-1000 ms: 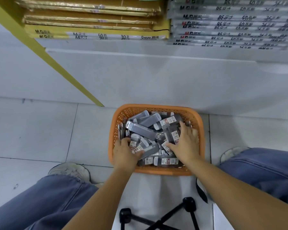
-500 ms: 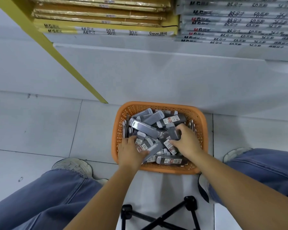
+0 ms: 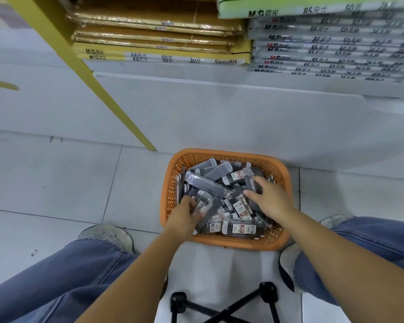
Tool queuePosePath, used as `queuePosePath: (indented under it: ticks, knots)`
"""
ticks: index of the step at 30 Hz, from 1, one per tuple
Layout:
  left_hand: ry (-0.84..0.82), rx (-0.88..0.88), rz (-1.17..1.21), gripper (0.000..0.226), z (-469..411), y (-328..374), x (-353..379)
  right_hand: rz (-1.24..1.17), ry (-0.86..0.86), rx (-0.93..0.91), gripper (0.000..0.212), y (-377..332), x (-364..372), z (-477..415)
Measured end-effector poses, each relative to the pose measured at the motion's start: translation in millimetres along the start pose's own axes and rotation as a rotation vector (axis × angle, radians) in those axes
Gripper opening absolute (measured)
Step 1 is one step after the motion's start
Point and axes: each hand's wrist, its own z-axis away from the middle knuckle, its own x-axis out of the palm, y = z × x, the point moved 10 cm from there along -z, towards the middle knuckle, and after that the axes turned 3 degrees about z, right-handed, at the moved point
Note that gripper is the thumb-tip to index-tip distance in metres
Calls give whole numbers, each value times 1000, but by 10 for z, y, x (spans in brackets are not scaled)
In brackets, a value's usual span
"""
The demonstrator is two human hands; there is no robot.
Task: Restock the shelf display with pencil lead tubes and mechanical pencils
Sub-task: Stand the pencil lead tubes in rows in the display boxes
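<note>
Curling tighter than a moment ago, the left hand (image 3: 184, 216) grips several pencil lead tubes (image 3: 205, 185) and the right hand (image 3: 269, 200) pinches one inside the full orange basket (image 3: 222, 153) on the floor (image 3: 56, 183), restocking apparently just begun, the heap yet to be shelved.

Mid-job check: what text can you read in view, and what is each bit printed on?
"M&G", "A4", "50", "30", "9mm": yellow pad edge, on the shelf.
"M&G", "B5", "50": green pad edge.
"M&G", "B5", "50": grey pads, on their edges; further text blurred.
Labels on the tubes in the basket: too small to read.
</note>
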Motion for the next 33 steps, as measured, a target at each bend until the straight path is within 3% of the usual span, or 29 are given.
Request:
queuePosePath:
  ticks: [2,6,11,16,23,29,33]
  knots:
    - [-16,-27,72,20,25,22,-61,-25,55,-13,36,-98,-119,46]
    - [-36,-49,445,34,156,296,-309,-213,128,-62,30,-458,-433,185]
    - [-15,337,556,10,577,1284,-869,-524,78,-207,15,-1181,-859,499]
    - [-16,453,596,16,1029,1861,-1366,-721,135,-362,12,-1780,-1481,821]
    - [-171,360,656,21,1529,2292,-1738,-733,181,-638,21,-2564,-2331,1473]
    - [-255,459,890,35,1943,2802,-2237,-738,307,-789,14,-3071,-2986,1869]
    - [-194,550,831,54,2015,2998,-2390,-728,361,-832,14,-3248,-3093,1920]
